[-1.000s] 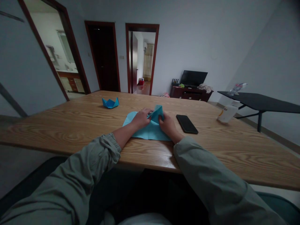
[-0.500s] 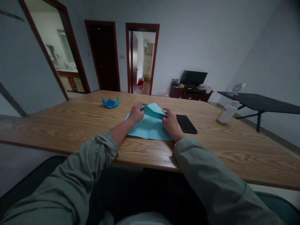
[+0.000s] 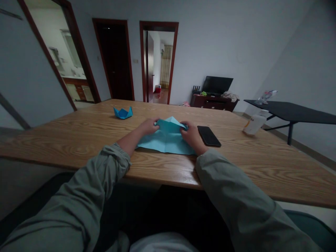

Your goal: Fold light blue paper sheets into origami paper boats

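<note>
A light blue sheet of paper [image 3: 166,141] with crease lines lies on the wooden table in front of me. Its far edge is lifted and partly folded, with a pointed peak behind. My left hand [image 3: 150,126] pinches the far left corner of that raised part. On the other side my right hand [image 3: 191,134] grips the far right corner between thumb and fingers. To the left, farther back, stands a darker blue folded paper shape [image 3: 123,113] with pointed ends; neither hand touches it.
A black phone [image 3: 209,136] lies just right of my right hand. Farther right a white bottle [image 3: 255,123] stands on the wooden table [image 3: 86,140]. Beyond it is a black table [image 3: 296,111] bearing a clear plastic item. A television [image 3: 217,86] sits on a cabinet by the back wall.
My left hand has shifted a little left and down along the paper's edge. The lifted edge looks wider and more stretched between my hands. My right hand has hardly moved.
</note>
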Available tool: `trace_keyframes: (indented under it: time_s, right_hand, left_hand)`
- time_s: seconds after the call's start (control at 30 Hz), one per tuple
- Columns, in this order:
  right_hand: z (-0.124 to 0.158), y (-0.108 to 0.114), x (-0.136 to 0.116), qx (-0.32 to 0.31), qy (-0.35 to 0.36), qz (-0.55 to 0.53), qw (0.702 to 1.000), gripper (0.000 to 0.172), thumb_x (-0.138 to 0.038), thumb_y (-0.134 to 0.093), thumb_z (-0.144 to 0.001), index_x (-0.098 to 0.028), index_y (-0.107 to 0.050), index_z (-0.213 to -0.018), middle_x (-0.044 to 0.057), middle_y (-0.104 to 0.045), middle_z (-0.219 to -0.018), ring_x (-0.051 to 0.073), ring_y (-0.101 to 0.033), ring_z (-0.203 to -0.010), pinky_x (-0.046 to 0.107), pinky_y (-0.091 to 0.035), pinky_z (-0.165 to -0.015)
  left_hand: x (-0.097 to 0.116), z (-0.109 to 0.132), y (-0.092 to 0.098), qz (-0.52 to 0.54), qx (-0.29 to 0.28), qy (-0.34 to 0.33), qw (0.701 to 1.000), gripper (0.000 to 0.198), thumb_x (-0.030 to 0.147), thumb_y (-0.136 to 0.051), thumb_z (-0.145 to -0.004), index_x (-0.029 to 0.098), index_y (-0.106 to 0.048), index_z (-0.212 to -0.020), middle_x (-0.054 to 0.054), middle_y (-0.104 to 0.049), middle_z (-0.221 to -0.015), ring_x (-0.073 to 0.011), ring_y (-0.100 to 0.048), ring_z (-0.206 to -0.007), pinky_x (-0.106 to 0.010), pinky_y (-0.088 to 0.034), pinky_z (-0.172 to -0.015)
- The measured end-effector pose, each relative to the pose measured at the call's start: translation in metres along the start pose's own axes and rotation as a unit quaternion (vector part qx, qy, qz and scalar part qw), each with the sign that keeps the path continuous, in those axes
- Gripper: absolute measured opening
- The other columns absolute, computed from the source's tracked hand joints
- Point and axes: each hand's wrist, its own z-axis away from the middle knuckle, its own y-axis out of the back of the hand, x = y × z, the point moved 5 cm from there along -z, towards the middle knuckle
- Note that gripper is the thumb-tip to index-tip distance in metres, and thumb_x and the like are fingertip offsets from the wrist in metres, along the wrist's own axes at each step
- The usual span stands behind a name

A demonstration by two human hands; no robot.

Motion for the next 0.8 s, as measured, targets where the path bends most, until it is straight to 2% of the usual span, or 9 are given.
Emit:
trace_keyframes:
  time_s: [0.07, 0.17, 0.27, 0.4, 0.5, 0.63, 0.7, 0.8]
  right_hand:
    - [-0.001, -0.001, 0.003, -0.001, -0.003, 0.011, 1.0, 0.032, -0.021, -0.057, -0.075, -0.018, -0.07, -0.104, 0.008, -0.072, -0.107, 0.023, -0.065, -0.102, 0.037, -0.047, -0.095]
    - [-0.003, 0.0, 0.008, -0.004, -0.012, 0.02, 1.0, 0.033, -0.019, -0.058, -0.073, -0.018, -0.071, -0.103, 0.008, -0.073, -0.105, 0.022, -0.065, -0.097, 0.037, -0.048, -0.092]
    - [-0.004, 0.001, 0.013, 0.0, -0.033, 0.024, 0.999, 0.035, -0.018, -0.058, -0.072, -0.018, -0.071, -0.104, 0.007, -0.073, -0.101, 0.021, -0.065, -0.091, 0.035, -0.049, -0.088]
    - [-0.005, 0.005, 0.021, 0.014, -0.071, 0.005, 0.997, 0.036, -0.019, -0.057, -0.073, -0.017, -0.072, -0.106, 0.008, -0.073, -0.101, 0.021, -0.065, -0.087, 0.035, -0.05, -0.085]
    - [-0.006, 0.008, 0.024, 0.022, -0.071, -0.016, 0.997, 0.033, -0.021, -0.056, -0.075, -0.017, -0.073, -0.104, 0.008, -0.074, -0.102, 0.021, -0.065, -0.089, 0.035, -0.05, -0.087]
    - [-0.002, 0.011, 0.025, 0.024, -0.052, -0.046, 0.997, 0.033, -0.027, -0.052, -0.083, -0.017, -0.072, -0.108, 0.008, -0.074, -0.101, 0.021, -0.067, -0.089, 0.034, -0.051, -0.086]
    - [0.0, 0.01, 0.024, 0.012, -0.049, -0.056, 0.997, 0.036, -0.027, -0.049, -0.087, -0.017, -0.07, -0.114, 0.008, -0.074, -0.1, 0.019, -0.068, -0.081, 0.032, -0.052, -0.081]
    - [0.001, 0.007, 0.021, -0.017, -0.051, -0.058, 0.997, 0.04, -0.028, -0.047, -0.089, -0.02, -0.068, -0.121, 0.005, -0.075, -0.097, 0.015, -0.066, -0.063, 0.03, -0.053, -0.074]
  left_hand:
    - [-0.004, -0.001, -0.002, -0.067, -0.012, -0.029, 0.997, 0.038, 0.014, -0.058, -0.065, 0.021, -0.072, -0.1, -0.004, -0.07, -0.095, -0.0217, -0.063, -0.092, -0.034, -0.05, -0.09]
    - [-0.012, -0.004, -0.003, -0.1, -0.011, -0.026, 0.995, 0.043, 0.011, -0.055, -0.064, 0.021, -0.072, -0.102, -0.004, -0.07, -0.097, -0.0207, -0.062, -0.086, -0.034, -0.049, -0.088]
    - [-0.016, -0.005, -0.004, -0.095, -0.014, -0.032, 0.995, 0.046, 0.007, -0.054, -0.063, 0.02, -0.071, -0.104, -0.006, -0.07, -0.101, -0.0199, -0.062, -0.085, -0.034, -0.049, -0.09]
    - [-0.014, -0.006, 0.0, -0.067, 0.016, -0.011, 0.998, 0.049, 0.009, -0.057, -0.066, 0.02, -0.07, -0.112, -0.007, -0.069, -0.104, -0.0193, -0.062, -0.085, -0.034, -0.049, -0.09]
    - [-0.012, -0.004, 0.001, 0.001, 0.021, 0.029, 0.999, 0.048, 0.014, -0.061, -0.069, 0.019, -0.068, -0.116, -0.007, -0.067, -0.103, -0.0153, -0.062, -0.075, -0.032, -0.053, -0.08]
    - [-0.014, 0.002, -0.008, 0.172, -0.063, 0.12, 0.976, 0.064, 0.022, -0.065, -0.074, 0.025, -0.051, -0.137, -0.001, -0.062, -0.088, -0.0116, -0.063, -0.062, -0.027, -0.053, -0.062]
    - [-0.014, 0.006, -0.011, 0.245, -0.097, 0.141, 0.954, 0.067, 0.026, -0.068, -0.075, 0.029, -0.048, -0.139, 0.0, -0.061, -0.086, -0.0135, -0.068, -0.065, -0.026, -0.053, -0.06]
    - [-0.013, 0.01, -0.015, 0.315, -0.123, 0.154, 0.928, 0.058, 0.032, -0.071, -0.076, 0.027, -0.054, -0.131, -0.004, -0.064, -0.099, -0.0168, -0.071, -0.068, -0.027, -0.054, -0.059]
